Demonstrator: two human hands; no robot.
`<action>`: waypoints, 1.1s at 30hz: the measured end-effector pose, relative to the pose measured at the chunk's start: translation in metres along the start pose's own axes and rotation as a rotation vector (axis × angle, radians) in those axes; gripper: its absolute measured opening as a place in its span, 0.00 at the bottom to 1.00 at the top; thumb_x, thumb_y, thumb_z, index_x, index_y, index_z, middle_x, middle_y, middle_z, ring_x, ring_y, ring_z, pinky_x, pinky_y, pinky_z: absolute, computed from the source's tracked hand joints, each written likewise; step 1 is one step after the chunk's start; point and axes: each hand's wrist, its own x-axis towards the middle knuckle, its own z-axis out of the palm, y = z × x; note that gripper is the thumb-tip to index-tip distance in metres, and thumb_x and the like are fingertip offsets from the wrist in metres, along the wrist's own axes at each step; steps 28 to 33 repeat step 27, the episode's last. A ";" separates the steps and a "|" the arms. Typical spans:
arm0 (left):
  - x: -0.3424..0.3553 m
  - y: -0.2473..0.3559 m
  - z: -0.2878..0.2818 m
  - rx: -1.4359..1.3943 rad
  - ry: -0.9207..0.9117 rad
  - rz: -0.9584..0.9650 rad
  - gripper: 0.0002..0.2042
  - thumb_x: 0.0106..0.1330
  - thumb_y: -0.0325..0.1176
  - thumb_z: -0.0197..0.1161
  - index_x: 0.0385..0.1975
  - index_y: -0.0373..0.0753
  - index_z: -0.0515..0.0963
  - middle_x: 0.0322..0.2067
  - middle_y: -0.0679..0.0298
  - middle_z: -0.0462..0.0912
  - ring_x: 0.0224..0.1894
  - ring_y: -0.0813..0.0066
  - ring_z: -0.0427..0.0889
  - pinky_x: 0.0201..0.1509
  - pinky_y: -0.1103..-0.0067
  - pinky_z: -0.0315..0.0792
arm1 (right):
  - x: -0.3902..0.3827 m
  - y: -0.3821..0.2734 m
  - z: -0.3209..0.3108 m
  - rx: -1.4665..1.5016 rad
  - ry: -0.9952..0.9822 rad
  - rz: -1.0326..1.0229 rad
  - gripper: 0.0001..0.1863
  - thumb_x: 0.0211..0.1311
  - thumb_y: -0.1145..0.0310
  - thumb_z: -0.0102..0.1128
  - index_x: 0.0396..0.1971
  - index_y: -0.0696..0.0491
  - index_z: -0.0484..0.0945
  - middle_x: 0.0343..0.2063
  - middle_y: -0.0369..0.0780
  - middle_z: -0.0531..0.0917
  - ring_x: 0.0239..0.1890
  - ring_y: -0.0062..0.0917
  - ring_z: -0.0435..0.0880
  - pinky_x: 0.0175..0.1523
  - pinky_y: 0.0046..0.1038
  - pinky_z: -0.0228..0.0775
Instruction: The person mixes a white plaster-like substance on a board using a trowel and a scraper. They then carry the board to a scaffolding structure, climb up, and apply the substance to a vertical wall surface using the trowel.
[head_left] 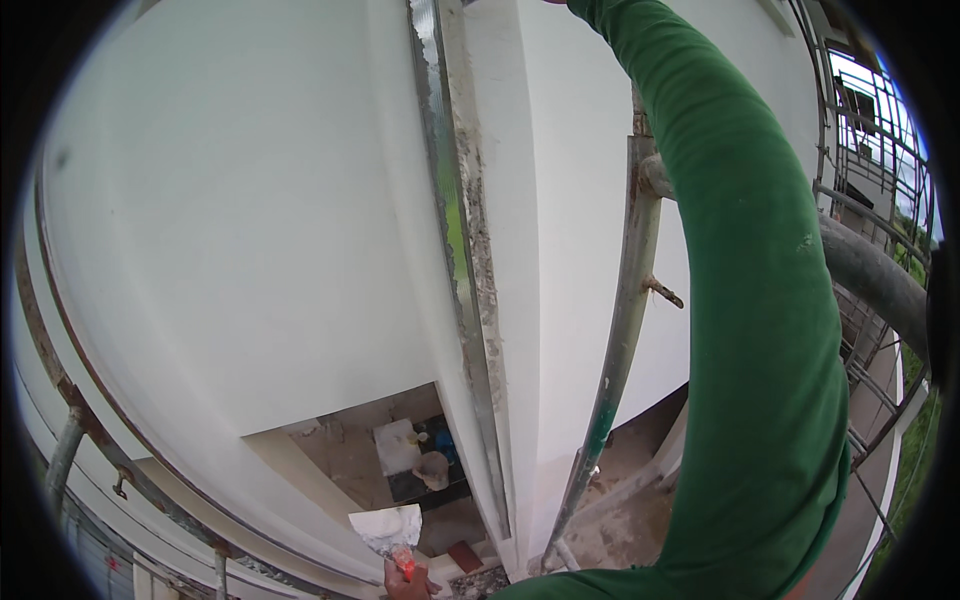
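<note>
Trowel loaded with white plaster, gripped by left hand at lower edge. Right hand out of frame overhead, grip unknowable. Straightedge pressed on wall corner. Risk: plaster slid off tilted blade, dropped below.

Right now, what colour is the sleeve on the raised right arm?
Green, plain; the sleeve shows clearly in the head view.

Single head view, high on scaffold, close to white wall, apparently facing steeply down.
</note>
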 end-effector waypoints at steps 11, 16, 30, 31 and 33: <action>0.010 -0.046 0.012 -0.088 0.002 0.073 0.07 0.67 0.31 0.59 0.38 0.39 0.69 0.15 0.71 0.71 0.12 0.82 0.70 0.14 0.82 0.66 | 0.029 0.016 0.019 0.039 -0.217 -0.049 0.29 0.49 0.80 0.49 0.52 0.42 0.79 0.63 0.28 0.74 0.69 0.24 0.65 0.74 0.48 0.50; 0.018 -0.069 0.003 -0.114 0.031 0.058 0.08 0.66 0.30 0.61 0.40 0.38 0.70 0.15 0.71 0.70 0.12 0.82 0.70 0.14 0.83 0.65 | 0.027 0.043 0.001 0.099 -0.262 -0.087 0.27 0.45 0.78 0.51 0.47 0.40 0.83 0.58 0.27 0.79 0.66 0.21 0.70 0.73 0.45 0.51; 0.046 -0.047 0.006 -0.115 0.047 -0.005 0.07 0.67 0.30 0.61 0.38 0.35 0.73 0.15 0.69 0.72 0.12 0.81 0.71 0.14 0.81 0.66 | 0.076 0.115 0.033 -0.185 -0.057 -0.227 0.20 0.52 0.72 0.58 0.48 0.47 0.78 0.52 0.41 0.81 0.59 0.36 0.75 0.67 0.41 0.63; 0.046 -0.047 0.006 -0.115 0.047 -0.005 0.07 0.67 0.30 0.61 0.38 0.35 0.73 0.15 0.69 0.72 0.12 0.81 0.71 0.14 0.81 0.66 | 0.076 0.115 0.033 -0.185 -0.057 -0.227 0.20 0.52 0.72 0.58 0.48 0.47 0.78 0.52 0.41 0.81 0.59 0.36 0.75 0.67 0.41 0.63; 0.046 -0.047 0.006 -0.115 0.047 -0.005 0.07 0.67 0.30 0.61 0.38 0.35 0.73 0.15 0.69 0.72 0.12 0.81 0.71 0.14 0.81 0.66 | 0.076 0.115 0.033 -0.185 -0.057 -0.227 0.20 0.52 0.72 0.58 0.48 0.47 0.78 0.52 0.41 0.81 0.59 0.36 0.75 0.67 0.41 0.63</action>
